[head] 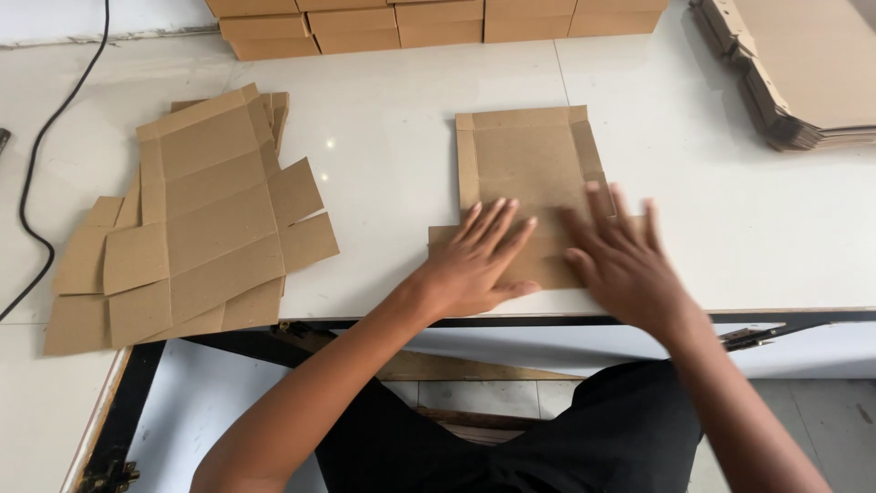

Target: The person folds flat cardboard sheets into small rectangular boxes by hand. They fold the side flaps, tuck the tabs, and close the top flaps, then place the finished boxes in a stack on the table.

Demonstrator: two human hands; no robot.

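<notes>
Both flat, released hands on brown cardboard blank; flat stack leftward.

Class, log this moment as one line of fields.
left hand: flat on cardboard blank | right hand: flat on same blank | stack of flat blanks: left on table
</notes>
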